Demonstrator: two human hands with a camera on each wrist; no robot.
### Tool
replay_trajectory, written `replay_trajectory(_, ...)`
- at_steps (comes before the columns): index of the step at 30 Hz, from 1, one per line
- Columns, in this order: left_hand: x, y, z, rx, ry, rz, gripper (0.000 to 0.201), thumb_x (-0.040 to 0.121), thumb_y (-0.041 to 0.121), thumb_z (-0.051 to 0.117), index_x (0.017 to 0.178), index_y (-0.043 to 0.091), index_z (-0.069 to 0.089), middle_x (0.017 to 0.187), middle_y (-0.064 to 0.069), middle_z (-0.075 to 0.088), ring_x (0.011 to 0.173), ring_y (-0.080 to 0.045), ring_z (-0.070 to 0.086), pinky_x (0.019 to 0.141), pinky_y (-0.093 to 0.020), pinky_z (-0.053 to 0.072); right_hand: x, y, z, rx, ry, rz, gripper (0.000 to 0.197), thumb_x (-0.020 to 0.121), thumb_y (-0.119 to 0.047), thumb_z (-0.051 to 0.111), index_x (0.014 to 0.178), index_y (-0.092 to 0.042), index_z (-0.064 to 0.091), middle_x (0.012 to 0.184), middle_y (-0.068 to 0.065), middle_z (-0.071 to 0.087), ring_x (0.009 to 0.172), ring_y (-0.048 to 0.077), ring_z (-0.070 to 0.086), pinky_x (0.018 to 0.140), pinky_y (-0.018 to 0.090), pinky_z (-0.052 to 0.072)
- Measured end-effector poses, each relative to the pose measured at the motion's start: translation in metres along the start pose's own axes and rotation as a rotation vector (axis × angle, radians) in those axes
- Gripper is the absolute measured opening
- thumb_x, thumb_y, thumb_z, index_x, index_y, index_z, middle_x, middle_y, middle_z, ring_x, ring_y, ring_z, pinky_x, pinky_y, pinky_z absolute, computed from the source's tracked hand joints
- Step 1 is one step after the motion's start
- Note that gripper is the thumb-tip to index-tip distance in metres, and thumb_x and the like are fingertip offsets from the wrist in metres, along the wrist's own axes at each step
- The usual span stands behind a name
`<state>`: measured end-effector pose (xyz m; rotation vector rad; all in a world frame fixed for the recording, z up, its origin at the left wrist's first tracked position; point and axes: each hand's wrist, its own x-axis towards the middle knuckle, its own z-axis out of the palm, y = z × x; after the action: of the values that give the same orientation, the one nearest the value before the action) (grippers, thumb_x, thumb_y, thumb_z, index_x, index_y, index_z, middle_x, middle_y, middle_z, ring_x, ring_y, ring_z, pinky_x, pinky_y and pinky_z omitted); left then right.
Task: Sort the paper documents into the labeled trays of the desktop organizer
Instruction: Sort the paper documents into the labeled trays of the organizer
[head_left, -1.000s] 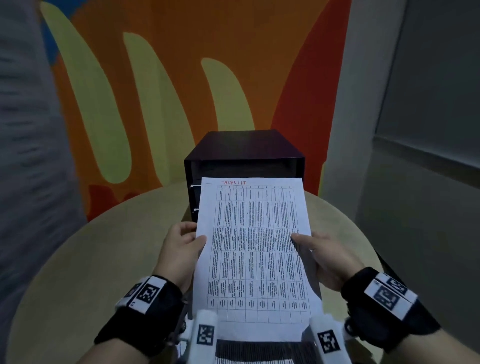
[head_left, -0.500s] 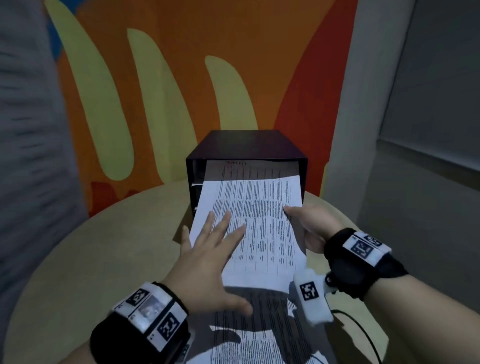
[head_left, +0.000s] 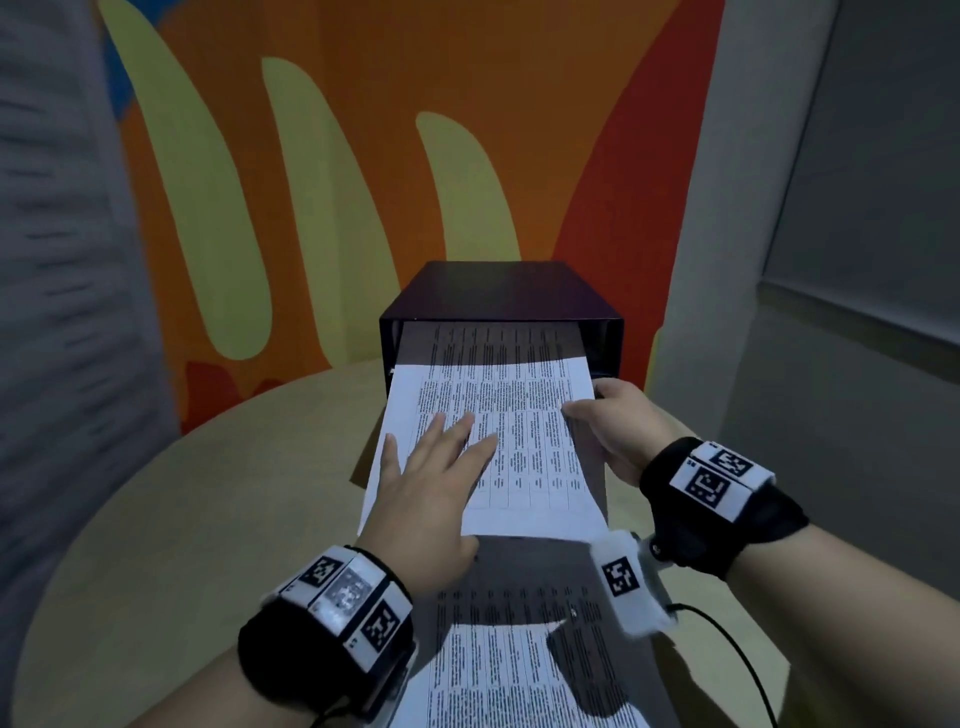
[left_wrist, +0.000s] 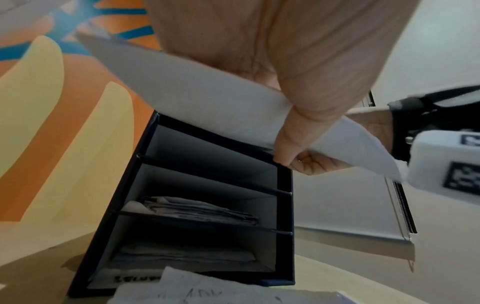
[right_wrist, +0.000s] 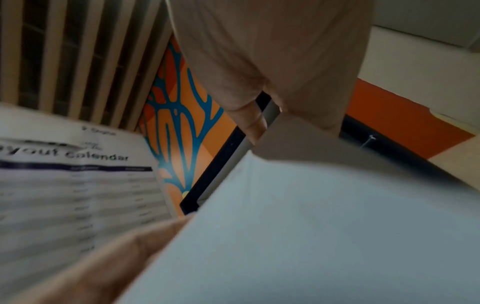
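A round, pale wood tabletop (head_left: 171, 519) spreads out in front of me, curving away at 9 o'clock and 3 o'clock. Behind it, at 12 o'clock, stands a wall mural (head_left: 363, 156) in bright orange with tall pale yellow-green finger shapes, a deeper red patch to its right side and a small touch of blue at its upper left. In my left wrist view the same mural (left_wrist: 52, 86) shows orange, yellow and blue bands. At 2 o'clock a plain grey-white wall (head_left: 857, 312) runs back, carrying a horizontal ledge. At 9 o'clock a blurred grey ribbed surface (head_left: 57, 260) fills the edge. A thin black cable (head_left: 737, 649) trails over the tabletop at 4 o'clock.
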<state>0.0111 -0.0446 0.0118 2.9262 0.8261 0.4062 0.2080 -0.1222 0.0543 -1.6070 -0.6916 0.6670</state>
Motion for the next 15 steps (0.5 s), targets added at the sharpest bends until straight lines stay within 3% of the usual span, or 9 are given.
replay_trajectory(4,0.013,0.002,-0.006,-0.030,0.055,-0.013,0.082,0.081,0.017,0.063,0.149,0.036,0.020,0.161,0.011,-0.005,0.148,-0.013,-0.016,0.117,-0.054,-0.012,-0.007,0.005,0.001,-0.314,0.040,-0.139,0.025,0.092,-0.004,0.057,0.117,-0.008,0.054,0.115,0.013,0.064,0.100,0.030,0.064,0.091,0.050,0.052)
replay_trajectory(6,0.024,0.002,-0.011,-0.028,0.084,-0.012,0.074,0.082,0.017,0.062,0.145,0.035,0.028,0.161,0.010,-0.002,0.149,-0.014,-0.013,0.118,-0.054,-0.011,-0.010,0.004,-0.001,-0.646,0.065,-0.215,0.041,0.092,-0.014,0.059,0.130,-0.006,0.049,0.134,0.016,0.051,0.120,0.031,0.051,0.103,0.044,0.043)
replay_trajectory(7,0.029,0.003,-0.013,-0.029,0.102,-0.012,0.069,0.083,0.016,0.062,0.143,0.034,0.032,0.161,0.010,0.001,0.149,-0.014,-0.010,0.118,-0.053,-0.010,-0.013,0.002,-0.001,-0.773,0.072,-0.261,0.049,0.093,-0.020,0.059,0.138,-0.009,0.044,0.146,0.013,0.039,0.133,0.028,0.039,0.109,0.038,0.035)
replay_trajectory(9,0.041,0.002,-0.018,-0.029,0.158,-0.014,0.060,0.083,0.016,0.062,0.136,0.033,0.040,0.160,0.009,0.010,0.149,-0.013,0.001,0.119,-0.051,-0.007,-0.021,-0.002,0.001,-0.913,0.056,-0.383,0.052,0.095,-0.033,0.055,0.143,-0.018,0.042,0.157,0.004,0.023,0.144,0.021,0.022,0.112,0.033,0.025)
replay_trajectory(12,0.056,0.003,-0.025,-0.035,0.243,-0.023,0.043,0.085,0.013,0.058,0.123,0.032,0.053,0.148,0.013,0.035,0.139,-0.012,0.026,0.119,-0.047,0.001,-0.029,-0.004,0.006,-0.992,-0.025,-0.543,0.055,0.090,-0.045,0.059,0.139,-0.023,0.046,0.154,0.000,0.029,0.142,0.015,0.024,0.113,0.030,0.024)
replay_trajectory(15,0.068,0.005,-0.029,-0.023,0.288,-0.007,0.043,0.088,0.011,0.053,0.125,0.034,0.054,0.132,0.016,0.051,0.127,-0.010,0.041,0.118,-0.044,0.008,-0.022,-0.003,0.011,-1.049,-0.048,-0.589,0.062,0.088,-0.042,0.062,0.143,-0.020,0.042,0.152,0.002,0.034,0.142,0.018,0.026,0.116,0.033,0.023)
